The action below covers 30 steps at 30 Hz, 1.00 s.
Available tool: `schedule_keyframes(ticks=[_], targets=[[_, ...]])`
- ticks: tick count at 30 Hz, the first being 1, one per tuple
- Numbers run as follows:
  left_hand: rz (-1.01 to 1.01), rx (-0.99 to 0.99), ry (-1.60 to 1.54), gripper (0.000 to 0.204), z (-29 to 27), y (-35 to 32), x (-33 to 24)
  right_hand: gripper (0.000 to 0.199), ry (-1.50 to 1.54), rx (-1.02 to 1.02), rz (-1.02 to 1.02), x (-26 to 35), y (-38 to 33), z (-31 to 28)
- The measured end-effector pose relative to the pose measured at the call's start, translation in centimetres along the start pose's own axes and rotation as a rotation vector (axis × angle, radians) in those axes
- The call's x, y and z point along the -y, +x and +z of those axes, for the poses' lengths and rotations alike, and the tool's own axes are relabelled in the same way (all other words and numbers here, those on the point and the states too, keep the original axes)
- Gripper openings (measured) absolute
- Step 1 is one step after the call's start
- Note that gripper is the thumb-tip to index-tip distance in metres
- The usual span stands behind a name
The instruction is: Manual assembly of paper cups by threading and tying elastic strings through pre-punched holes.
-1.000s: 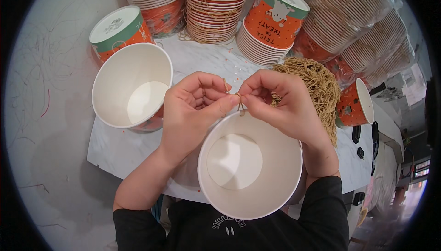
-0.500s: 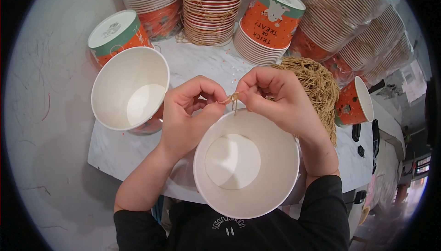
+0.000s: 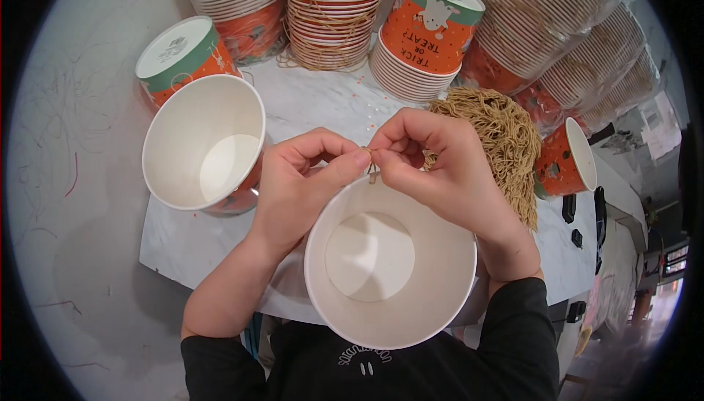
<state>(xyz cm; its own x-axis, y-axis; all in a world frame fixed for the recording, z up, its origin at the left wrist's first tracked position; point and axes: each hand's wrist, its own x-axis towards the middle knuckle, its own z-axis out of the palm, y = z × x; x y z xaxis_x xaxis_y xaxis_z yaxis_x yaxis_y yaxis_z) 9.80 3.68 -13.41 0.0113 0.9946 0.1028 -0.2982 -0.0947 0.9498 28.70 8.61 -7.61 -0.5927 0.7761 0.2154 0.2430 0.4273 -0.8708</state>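
Observation:
A white-lined paper bucket (image 3: 436,273) stands in front of me, its wide mouth facing up. Over its far rim, my left hand (image 3: 297,181) and my right hand (image 3: 433,159) meet with their fingertips nearly touching. Both pinch a thin tan string (image 3: 372,175), which has a small knot or loop between the fingers and short strands hanging at the rim. The fingers partly cover the string, so its exact shape is hidden. Right behind my right hand lies a heap of the same tan string (image 3: 506,148).
At the left stand an open bucket (image 3: 176,137) and an upside-down orange and green one (image 3: 172,53). Behind are nested bucket stacks (image 3: 334,23), one wrapped in string, and plastic-wrapped stacks (image 3: 543,20). A smaller orange tub (image 3: 565,159) tips over at the right of the marbled table (image 3: 198,247).
The fingertips have drawn closer together around the string, and its loop now looks smaller and more covered. Both hands stay above the far rim of the bucket.

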Motion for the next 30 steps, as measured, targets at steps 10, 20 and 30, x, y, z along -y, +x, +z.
schedule_keyframes(ticks=[10,20,30], targets=[[-0.054,0.006,-0.123,0.009,-0.5,0.4,0.2,0.013,-0.122,0.014,-0.031,-0.2,-0.2,0.1],[0.014,-0.05,-0.161,0.007,-1.1,0.8,0.7,0.01,-0.192,0.115,-0.024,0.5,-0.3,-1.3],[0.397,-0.021,0.142,0.011,0.6,0.7,-2.3,0.021,-0.008,0.045,-0.155,-0.3,0.7,-0.5]])
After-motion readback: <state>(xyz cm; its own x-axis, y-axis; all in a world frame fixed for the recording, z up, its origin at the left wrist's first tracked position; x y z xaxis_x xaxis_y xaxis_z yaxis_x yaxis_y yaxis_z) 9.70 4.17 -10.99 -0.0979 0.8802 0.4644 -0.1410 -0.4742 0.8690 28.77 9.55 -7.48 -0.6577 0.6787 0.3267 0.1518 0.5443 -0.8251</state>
